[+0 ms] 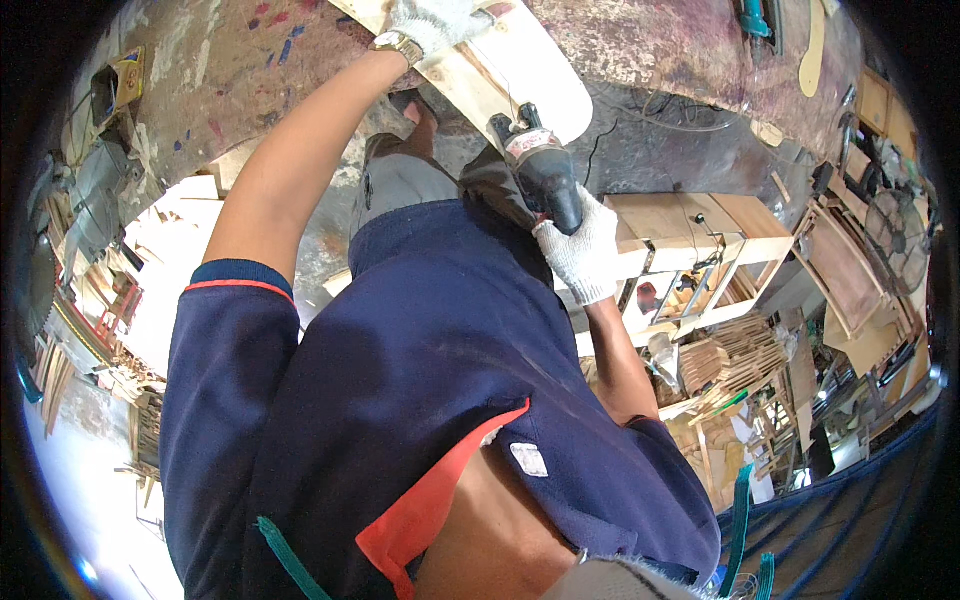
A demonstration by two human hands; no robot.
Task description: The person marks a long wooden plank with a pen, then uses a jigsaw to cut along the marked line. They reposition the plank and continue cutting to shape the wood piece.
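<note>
A pale wooden board (545,70) with a rounded corner juts out over the near edge of the stained workbench (330,60). My left hand (438,24), in a white knit glove with a watch at the wrist, lies on top of the board with its fingers stretched out; the picture's upper edge cuts it off in part. My right hand (582,248), gloved too, is wrapped round the rear of a black corded-looking power tool (540,165). The tool's front end is at the board's near edge. Its working tip is hidden, so its exact kind does not show.
To the right, a wooden cabinet frame (690,235) stands on the floor, with stacked wood strips (735,360) behind it. A fan (895,228) and leaning panels (845,265) are farther right. A cable (685,125) lies on the floor. On the left are a saw blade (42,285) and wood scraps.
</note>
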